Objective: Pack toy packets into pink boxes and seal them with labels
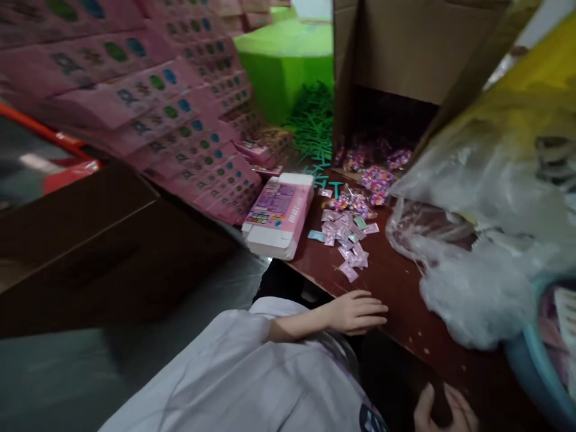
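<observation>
My left hand (356, 312) lies flat on the front edge of a dark red-brown table (405, 312), fingers stretched out and holding nothing. Just beyond it lies a scatter of small pink sachets (346, 237). My right hand (443, 413) shows only partly at the bottom edge, below the table's edge. Its thumb and a finger are apart over something dark, and I see nothing held in it. A flat pink carton (279, 213) lies at the table's left corner.
Stacks of pink boxes (171, 114) lean at the left. An open cardboard box (396, 60) with bright candy packs (373, 168) stands at the back. Crumpled clear plastic bags (477, 252) and a blue basin (535, 372) are on the right. Dark cardboard (90, 240) lies low on the left.
</observation>
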A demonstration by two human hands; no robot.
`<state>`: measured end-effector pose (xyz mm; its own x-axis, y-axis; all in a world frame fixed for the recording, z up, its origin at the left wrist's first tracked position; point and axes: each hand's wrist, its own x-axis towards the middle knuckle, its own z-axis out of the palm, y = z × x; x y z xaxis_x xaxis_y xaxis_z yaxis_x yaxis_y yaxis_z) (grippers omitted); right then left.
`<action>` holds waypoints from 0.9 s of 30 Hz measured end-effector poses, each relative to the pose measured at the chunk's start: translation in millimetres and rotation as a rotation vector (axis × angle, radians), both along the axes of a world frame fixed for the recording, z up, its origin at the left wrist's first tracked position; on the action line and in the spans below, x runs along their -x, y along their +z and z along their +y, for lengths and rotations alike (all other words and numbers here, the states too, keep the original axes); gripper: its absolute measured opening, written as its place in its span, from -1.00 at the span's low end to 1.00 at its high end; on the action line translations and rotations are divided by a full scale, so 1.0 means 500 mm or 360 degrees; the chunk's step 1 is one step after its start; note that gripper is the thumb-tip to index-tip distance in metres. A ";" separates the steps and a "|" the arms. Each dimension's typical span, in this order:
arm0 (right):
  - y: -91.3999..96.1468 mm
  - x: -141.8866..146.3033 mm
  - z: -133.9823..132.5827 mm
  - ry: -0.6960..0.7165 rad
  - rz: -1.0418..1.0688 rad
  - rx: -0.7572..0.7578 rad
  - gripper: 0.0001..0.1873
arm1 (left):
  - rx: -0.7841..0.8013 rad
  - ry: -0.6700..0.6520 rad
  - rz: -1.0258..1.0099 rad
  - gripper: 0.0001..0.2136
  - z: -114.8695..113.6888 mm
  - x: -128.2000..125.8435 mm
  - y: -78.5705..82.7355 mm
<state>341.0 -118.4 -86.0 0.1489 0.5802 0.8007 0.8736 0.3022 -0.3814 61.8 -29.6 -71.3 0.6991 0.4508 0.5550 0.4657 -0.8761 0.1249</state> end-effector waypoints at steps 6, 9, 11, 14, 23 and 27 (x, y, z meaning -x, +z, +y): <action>0.059 0.253 0.265 0.0523 -0.0423 0.0257 -0.28 | -0.0212 0.1842 -0.0818 -0.67 0.028 0.291 0.107; 0.037 0.366 0.330 0.0720 -0.0761 0.0630 0.05 | -0.0126 0.2256 -0.1066 -0.68 0.008 0.413 0.128; 0.019 0.409 0.358 0.0764 -0.0862 0.0786 0.10 | -0.0183 0.2353 -0.1101 -0.71 -0.010 0.451 0.126; 0.011 0.443 0.402 0.0702 -0.0819 0.0926 0.02 | -0.0463 0.2216 -0.0976 -0.78 -0.020 0.437 0.100; 0.023 0.468 0.524 0.0804 -0.0477 0.0844 0.09 | 0.0534 0.1529 -0.0548 -0.40 0.126 0.219 0.017; 0.018 0.449 0.508 0.0855 -0.0147 0.0651 -0.08 | 0.0754 0.1673 -0.0646 -0.29 0.174 0.205 0.004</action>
<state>116.3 135.7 -77.1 -0.3025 0.8134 0.4969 0.6771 0.5503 -0.4885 -40.8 57.4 -69.4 -0.3133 0.9087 0.2758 0.7726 0.0750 0.6305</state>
